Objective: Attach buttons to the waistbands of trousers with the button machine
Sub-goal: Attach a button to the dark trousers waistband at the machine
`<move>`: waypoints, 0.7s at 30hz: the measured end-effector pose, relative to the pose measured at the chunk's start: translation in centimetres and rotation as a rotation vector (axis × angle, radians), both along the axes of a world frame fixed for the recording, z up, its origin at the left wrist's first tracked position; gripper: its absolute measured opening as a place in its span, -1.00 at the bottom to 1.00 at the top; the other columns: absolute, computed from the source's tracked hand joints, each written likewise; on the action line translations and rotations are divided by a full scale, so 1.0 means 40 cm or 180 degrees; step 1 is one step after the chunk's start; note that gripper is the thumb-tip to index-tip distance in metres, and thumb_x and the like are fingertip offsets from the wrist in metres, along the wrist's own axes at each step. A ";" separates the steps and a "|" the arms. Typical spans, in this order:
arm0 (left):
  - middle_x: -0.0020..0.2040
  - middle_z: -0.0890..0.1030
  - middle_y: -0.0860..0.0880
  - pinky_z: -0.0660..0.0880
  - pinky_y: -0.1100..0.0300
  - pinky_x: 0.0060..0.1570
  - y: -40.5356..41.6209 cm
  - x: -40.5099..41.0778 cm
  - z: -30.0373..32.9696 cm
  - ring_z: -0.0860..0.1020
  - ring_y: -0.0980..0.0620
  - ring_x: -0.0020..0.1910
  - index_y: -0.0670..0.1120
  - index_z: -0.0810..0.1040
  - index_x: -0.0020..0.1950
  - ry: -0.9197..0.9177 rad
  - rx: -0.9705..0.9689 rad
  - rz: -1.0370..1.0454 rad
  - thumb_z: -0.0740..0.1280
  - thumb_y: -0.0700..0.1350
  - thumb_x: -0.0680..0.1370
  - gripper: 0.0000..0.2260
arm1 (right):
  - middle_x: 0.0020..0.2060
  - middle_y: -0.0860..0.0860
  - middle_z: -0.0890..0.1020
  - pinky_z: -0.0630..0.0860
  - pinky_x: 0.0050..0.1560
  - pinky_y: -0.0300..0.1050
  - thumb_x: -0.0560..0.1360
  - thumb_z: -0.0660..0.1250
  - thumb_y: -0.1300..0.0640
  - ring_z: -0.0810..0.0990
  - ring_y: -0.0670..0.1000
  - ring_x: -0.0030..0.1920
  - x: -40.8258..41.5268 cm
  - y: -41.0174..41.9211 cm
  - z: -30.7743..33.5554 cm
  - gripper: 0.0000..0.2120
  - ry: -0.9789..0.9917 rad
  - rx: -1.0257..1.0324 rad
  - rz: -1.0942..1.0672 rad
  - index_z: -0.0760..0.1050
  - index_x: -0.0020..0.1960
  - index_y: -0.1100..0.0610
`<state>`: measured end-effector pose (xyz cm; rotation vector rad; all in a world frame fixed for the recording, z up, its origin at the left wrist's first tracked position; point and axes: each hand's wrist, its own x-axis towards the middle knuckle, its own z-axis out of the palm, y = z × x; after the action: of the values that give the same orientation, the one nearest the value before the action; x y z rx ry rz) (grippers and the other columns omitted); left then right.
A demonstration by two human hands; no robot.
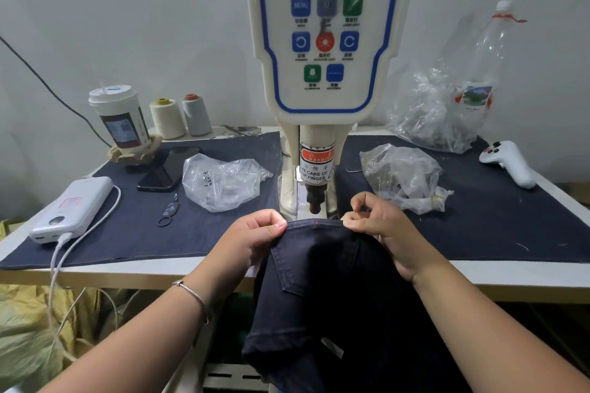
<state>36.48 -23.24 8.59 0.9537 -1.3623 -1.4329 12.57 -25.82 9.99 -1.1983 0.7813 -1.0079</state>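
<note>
Hands [255, 238] [381, 226] of ours pinch dark navy trousers' waistband [314, 224] at the bench's front edge, under the cream button machine [322, 73]; its die is hidden.

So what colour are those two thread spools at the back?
Head view: one spool is cream, the other spool pale grey.

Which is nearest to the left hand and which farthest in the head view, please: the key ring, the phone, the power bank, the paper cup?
From the left hand:
1. Key ring, just to its left.
2. Phone, farther back-left.
3. Power bank, at the table's left edge.
4. Paper cup, back-left corner.
</note>
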 end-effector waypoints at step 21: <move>-0.38 0.43 0.03 0.29 0.38 -0.42 -0.007 -0.006 -0.014 0.35 0.15 -0.42 -0.02 0.51 -0.33 -0.0152 0.0102 0.0209 0.36 -0.08 0.44 -0.86 | -0.45 -0.04 0.46 0.42 -0.44 -0.30 0.36 0.30 0.35 0.42 -0.11 -0.48 0.004 -0.005 -0.031 -0.78 -0.0637 0.0349 0.0147 0.32 -0.11 0.14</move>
<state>36.25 -23.53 8.05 1.0501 -1.3342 -1.3943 12.72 -26.02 8.73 -1.0001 0.6401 -1.0165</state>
